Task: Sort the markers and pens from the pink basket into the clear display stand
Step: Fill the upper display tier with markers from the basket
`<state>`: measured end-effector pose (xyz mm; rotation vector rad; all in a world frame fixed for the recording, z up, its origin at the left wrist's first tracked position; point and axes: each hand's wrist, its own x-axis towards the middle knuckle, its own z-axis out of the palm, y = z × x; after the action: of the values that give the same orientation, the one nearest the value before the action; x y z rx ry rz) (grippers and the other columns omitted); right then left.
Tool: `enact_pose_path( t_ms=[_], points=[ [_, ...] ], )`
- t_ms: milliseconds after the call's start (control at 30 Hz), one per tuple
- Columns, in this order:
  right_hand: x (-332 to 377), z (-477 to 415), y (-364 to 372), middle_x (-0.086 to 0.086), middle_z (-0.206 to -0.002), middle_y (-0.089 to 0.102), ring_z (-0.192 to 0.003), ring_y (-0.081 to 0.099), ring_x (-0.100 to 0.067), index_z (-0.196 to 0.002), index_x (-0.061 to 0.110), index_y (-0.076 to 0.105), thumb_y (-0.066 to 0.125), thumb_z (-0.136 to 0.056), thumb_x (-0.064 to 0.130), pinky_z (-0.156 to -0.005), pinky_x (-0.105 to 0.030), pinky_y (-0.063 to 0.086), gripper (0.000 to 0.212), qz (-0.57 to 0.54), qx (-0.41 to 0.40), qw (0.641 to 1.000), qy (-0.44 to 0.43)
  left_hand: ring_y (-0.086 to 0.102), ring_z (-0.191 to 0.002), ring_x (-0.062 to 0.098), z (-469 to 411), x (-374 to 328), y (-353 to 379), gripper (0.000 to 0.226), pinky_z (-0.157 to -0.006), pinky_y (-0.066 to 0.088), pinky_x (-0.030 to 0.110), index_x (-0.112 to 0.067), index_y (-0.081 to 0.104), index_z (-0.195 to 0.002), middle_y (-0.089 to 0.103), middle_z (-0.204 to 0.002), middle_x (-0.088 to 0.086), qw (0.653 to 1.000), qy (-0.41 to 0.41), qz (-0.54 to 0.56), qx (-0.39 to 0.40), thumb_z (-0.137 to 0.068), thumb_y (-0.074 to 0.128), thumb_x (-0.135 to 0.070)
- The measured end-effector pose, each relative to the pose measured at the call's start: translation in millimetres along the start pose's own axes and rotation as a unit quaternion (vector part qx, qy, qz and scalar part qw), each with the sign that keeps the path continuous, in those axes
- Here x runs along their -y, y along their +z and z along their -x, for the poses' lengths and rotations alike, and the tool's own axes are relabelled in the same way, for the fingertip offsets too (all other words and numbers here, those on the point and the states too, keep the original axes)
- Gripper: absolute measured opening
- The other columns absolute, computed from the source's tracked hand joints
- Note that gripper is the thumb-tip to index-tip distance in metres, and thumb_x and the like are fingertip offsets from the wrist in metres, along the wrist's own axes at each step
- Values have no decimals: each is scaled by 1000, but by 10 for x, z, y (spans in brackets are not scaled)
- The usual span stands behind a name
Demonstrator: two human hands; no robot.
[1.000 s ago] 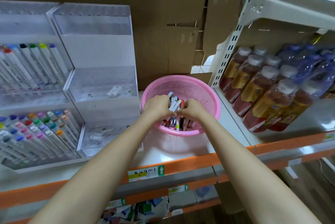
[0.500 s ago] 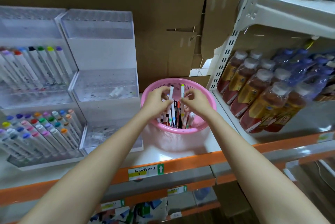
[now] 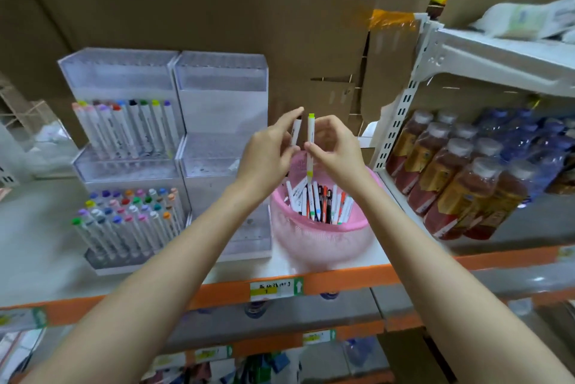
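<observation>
The step in hand is picking out. Two markers are up out of the round pink plastic basket [image 3: 311, 240] and held above it. The left hand [image 3: 267, 156] pinches a white marker with a dark end [image 3: 296, 131] between thumb and fingers. The right hand [image 3: 339, 150] pinches a white marker with a yellow-green cap [image 3: 310, 137], and its low end hangs just over the pens in the basket. Both grips are closed on their markers. The two markers stand nearly upright, side by side.

I think the next move is to carry them left to the clear plastic display stand [image 3: 221, 109] just beside the basket and slide each one into a free slot. That calls for careful aim.

Counting: two hands, two held markers, one basket, two clear stands. The far left stand [image 3: 124, 78] is packed with coloured markers, too many to count for sure. The basket holds over ten more pens. Wrapped brown drink bottles [image 3: 451, 184] sit on the right.
</observation>
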<state>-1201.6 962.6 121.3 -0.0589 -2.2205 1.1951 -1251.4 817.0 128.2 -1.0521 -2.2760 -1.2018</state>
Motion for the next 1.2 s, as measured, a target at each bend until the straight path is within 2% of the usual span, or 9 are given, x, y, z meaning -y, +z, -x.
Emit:
enact_pose_path(
  t_ms=[133, 233, 400, 567, 700, 833, 933, 967, 1200],
  points=[
    [333, -67, 218, 2, -86, 68, -80, 66, -13, -101, 15, 58, 71, -83, 10, -76, -36, 55, 23, -7, 16, 999, -36, 65, -70, 20, 9, 82, -484, 61, -72, 56, 38, -30, 47, -133, 67, -89, 5, 998, -32, -14, -51, -81, 72, -11],
    [579, -125, 497, -1, -82, 67, -73, 67, -18, -104, 15, 56, 70, -85, 8, -70, -40, 58, 24, -36, 36, 998, -34, 65, -65, 16, 60, 206, -832, 59, -66, 57, 40, -31, 43, -129, 64, -87, 1, 996, -47, -19, -76, -82, 72, -12],
    [951, -207, 1010, -5, -83, 62, -69, 67, -23, -109, 12, 53, 67, -88, 8, -60, -43, 59, 25, -76, 69, 994, -44, 65, -68, 18, 173, 455, -1357, 60, -68, 56, 44, -28, 43, -129, 63, -84, 2, 991, -67, -22, -114, -80, 73, -11],
    [1170, -331, 1499, 1, -79, 58, -67, 64, -22, -104, 17, 51, 67, -88, 8, -59, -48, 58, 24, -89, 76, 992, -49, 64, -67, 15, 217, 746, -1749, 57, -72, 55, 43, -30, 46, -126, 60, -79, -4, 989, -77, -33, -120, -80, 73, -11],
    [1250, -440, 1784, 0, -79, 59, -70, 64, -25, -104, 20, 52, 68, -87, 11, -61, -50, 56, 24, -80, 70, 993, -52, 64, -67, 12, 184, 956, -1948, 55, -73, 56, 42, -31, 46, -125, 62, -80, -2, 989, -72, -27, -126, -81, 73, -13],
    [1293, -532, 1987, 6, -73, 57, -63, 60, -17, -104, 20, 53, 68, -87, 11, -61, -50, 56, 24, -78, 57, 994, -54, 64, -74, 11, 109, 1132, -2057, 53, -72, 56, 30, -28, 47, -126, 61, -81, -2, 989, -58, -20, -131, -81, 73, -13],
    [1316, -591, 2095, 1, -76, 58, -68, 63, -25, -109, 13, 53, 67, -88, 12, -62, -50, 56, 25, -74, 46, 995, -56, 63, -79, 10, 38, 1249, -2099, 53, -67, 46, 8, -24, 48, -127, 59, -87, -3, 991, -44, -23, -126, -81, 73, -13],
    [1324, -609, 2126, 1, -76, 58, -69, 63, -27, -110, 12, 53, 67, -88, 13, -62, -50, 56, 25, -71, 39, 995, -56, 62, -80, 10, 15, 1280, -2107, 53, -66, 44, 5, -23, 48, -127, 59, -89, -3, 991, -39, -22, -126, -81, 73, -13],
    [1327, -652, 2280, 0, -73, 58, -63, 60, -22, -108, 13, 54, 69, -86, 13, -58, -43, 54, 27, -41, -17, 996, -75, 61, -74, 3, -82, 1387, -2089, 52, -66, 44, 2, -21, 50, -126, 56, -90, -2, 992, -17, 8, -122, -80, 74, -11]
  ],
)
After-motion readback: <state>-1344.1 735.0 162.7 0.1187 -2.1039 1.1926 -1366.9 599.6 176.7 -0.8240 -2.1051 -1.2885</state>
